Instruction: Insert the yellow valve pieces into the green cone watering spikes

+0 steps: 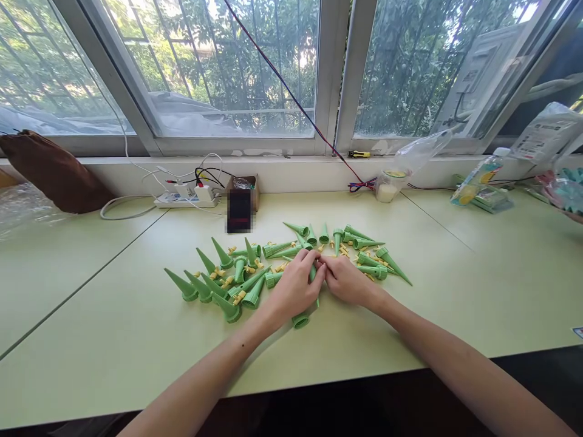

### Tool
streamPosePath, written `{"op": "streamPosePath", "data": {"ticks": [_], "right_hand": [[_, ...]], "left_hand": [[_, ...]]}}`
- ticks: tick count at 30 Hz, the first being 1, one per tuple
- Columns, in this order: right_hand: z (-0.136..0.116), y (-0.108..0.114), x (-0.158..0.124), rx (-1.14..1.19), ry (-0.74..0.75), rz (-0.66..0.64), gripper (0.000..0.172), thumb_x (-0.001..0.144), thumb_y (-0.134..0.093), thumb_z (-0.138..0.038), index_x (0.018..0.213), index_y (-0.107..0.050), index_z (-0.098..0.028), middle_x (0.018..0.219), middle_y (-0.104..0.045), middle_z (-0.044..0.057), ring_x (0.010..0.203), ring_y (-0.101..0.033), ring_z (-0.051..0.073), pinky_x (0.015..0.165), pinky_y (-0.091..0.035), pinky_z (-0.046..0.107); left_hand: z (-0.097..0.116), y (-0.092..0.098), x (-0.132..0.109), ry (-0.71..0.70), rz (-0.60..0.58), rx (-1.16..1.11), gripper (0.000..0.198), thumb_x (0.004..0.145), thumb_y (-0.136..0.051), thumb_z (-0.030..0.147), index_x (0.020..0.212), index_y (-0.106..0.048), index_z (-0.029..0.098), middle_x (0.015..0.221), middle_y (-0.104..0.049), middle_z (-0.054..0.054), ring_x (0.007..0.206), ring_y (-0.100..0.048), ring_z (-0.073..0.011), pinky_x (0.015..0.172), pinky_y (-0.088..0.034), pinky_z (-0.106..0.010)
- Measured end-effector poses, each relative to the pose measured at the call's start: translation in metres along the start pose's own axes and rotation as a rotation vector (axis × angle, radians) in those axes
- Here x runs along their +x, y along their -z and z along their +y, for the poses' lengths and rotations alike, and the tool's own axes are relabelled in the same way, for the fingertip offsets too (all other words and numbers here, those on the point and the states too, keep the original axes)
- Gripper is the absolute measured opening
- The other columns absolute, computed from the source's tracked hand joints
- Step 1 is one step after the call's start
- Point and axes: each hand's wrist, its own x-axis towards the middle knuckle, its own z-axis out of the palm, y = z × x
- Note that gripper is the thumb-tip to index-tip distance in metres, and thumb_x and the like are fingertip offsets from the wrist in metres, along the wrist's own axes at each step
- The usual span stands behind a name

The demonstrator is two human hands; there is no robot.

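My left hand (296, 284) is closed around a green plastic cone spike (313, 273), its narrow tip showing below the fingers. Against its fingertips, my right hand (345, 279) is pinched shut; whatever sits between those fingers is hidden. Under my left wrist lies another green spike (300, 320) with its round open end toward me. Many more green cone spikes spread to both sides, some standing like this one (180, 285), others on their sides like this one (396, 267). Small yellow valve-like plastic pieces (239, 297) are scattered among them.
Along the back wall are a power strip (184, 200) with plugs and cables, a small cardboard box (255, 193) behind a blurred dark object (240, 212), a bagged jar (387, 187) and a tilted bottle (478, 176). A brown bag (54, 173) lies at the left.
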Motion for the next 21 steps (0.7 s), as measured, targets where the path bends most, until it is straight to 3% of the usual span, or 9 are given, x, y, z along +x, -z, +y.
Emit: {"op": "streamPosePath", "data": {"ticks": [13,21], "right_hand": [[0.003,-0.0013,0.0004,0.077,0.052,0.061,0.021,0.084,-0.041,-0.003,0.085,-0.058,-0.016,0.061,-0.052,-0.002,0.053,-0.04,0.011,0.056,-0.033,0.023],[0.0,-0.0019,0.0007,0.166,0.069,0.176,0.024,0.093,-0.04,-0.018,0.069,-0.042,-0.019,0.058,-0.045,-0.004,0.052,-0.033,0.01,0.052,-0.027,0.024]], "left_hand": [[0.0004,-0.0031,-0.0012,-0.005,0.101,-0.041,0.016,0.094,-0.049,0.028,0.099,-0.059,0.018,0.092,-0.061,-0.003,0.063,-0.051,-0.0118,0.065,-0.044,-0.028],[-0.0014,-0.0004,-0.0002,-0.088,0.235,-0.117,0.015,0.093,-0.052,0.025,0.105,-0.058,0.019,0.094,-0.063,-0.003,0.064,-0.052,-0.0099,0.065,-0.046,-0.024]]}}
